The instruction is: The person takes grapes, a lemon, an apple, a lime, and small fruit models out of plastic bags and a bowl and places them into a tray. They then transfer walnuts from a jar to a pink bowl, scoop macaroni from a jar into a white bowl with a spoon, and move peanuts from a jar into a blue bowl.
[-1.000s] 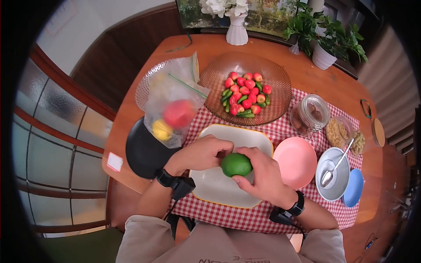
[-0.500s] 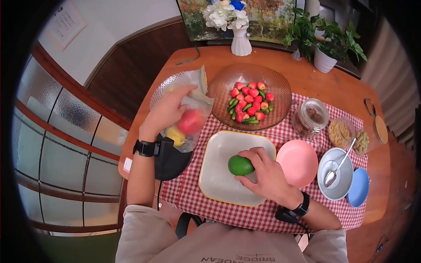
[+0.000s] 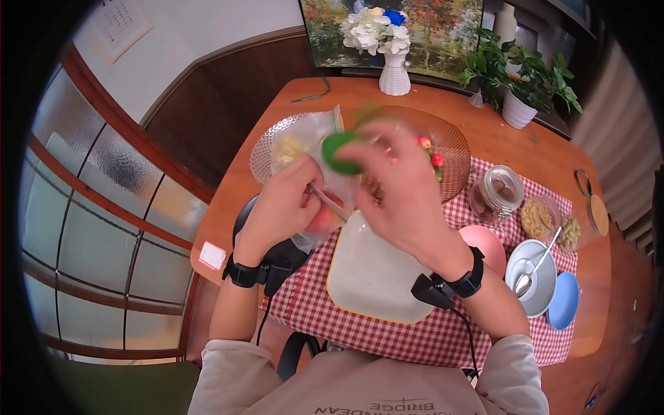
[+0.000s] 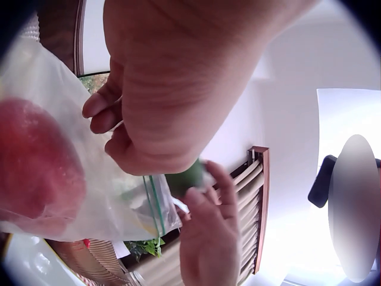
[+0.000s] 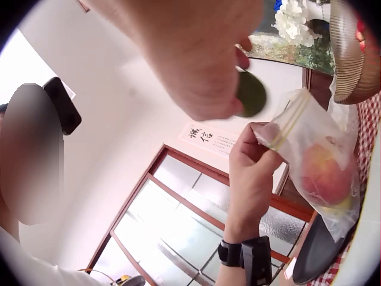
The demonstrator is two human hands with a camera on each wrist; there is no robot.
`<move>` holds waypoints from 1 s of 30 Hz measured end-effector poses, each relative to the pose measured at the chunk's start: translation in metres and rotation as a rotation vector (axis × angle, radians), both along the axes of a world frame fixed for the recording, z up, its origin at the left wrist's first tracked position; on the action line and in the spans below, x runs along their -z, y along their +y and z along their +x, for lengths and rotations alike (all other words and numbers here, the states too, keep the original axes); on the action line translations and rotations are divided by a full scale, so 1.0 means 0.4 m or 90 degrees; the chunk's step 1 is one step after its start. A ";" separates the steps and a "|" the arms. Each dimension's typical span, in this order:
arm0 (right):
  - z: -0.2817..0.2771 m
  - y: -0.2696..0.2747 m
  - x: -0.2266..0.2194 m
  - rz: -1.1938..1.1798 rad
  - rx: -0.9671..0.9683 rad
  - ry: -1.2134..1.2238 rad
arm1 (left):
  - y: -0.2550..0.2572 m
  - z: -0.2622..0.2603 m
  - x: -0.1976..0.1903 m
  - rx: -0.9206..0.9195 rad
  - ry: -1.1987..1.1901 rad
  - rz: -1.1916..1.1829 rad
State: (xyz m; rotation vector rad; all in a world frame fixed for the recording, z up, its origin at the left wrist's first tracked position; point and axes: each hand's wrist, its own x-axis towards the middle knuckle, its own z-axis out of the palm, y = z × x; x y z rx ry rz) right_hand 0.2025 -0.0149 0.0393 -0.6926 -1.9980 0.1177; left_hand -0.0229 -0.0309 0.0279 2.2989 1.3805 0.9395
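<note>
My left hand (image 3: 282, 207) pinches the rim of a clear zip bag (image 5: 297, 128) and holds it up off the black plate (image 5: 315, 253). A large red-and-yellow fruit (image 5: 327, 176) sits low in the bag, with something yellow beneath it. My right hand (image 3: 408, 197) grips a smooth green oval fruit (image 3: 339, 152), blurred by motion, close above the bag's mouth. In the right wrist view the green fruit is just outside the bag's open end. Below my hands lies a white rectangular dish (image 3: 373, 277) with a yellow rim.
Behind my right hand is a brown glass bowl (image 3: 453, 131) of small red and green produce. A clear textured plate (image 3: 266, 149) stands at the back left. At right are a lidded jar (image 3: 496, 194), pink plate (image 3: 484, 245), grey bowl (image 3: 515, 266) with spoon and blue plate (image 3: 564, 301).
My left hand has left the green fruit and taken hold of the bag's rim, raising it. My right hand has carried the green fruit from over the white dish up and left to the bag.
</note>
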 end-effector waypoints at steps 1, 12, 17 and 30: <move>-0.007 -0.006 0.022 0.010 -0.028 -0.099 | -0.004 -0.009 -0.001 -0.004 -0.002 0.000; -0.008 -0.057 0.033 -0.262 -0.138 -0.124 | -0.030 -0.029 -0.022 0.047 -0.201 0.031; -0.050 -0.030 0.048 -0.148 -0.124 -0.019 | -0.016 -0.061 -0.032 0.028 -0.208 0.107; -0.013 -0.034 0.009 -0.164 -0.342 0.108 | -0.031 -0.078 0.039 0.075 -0.611 -0.038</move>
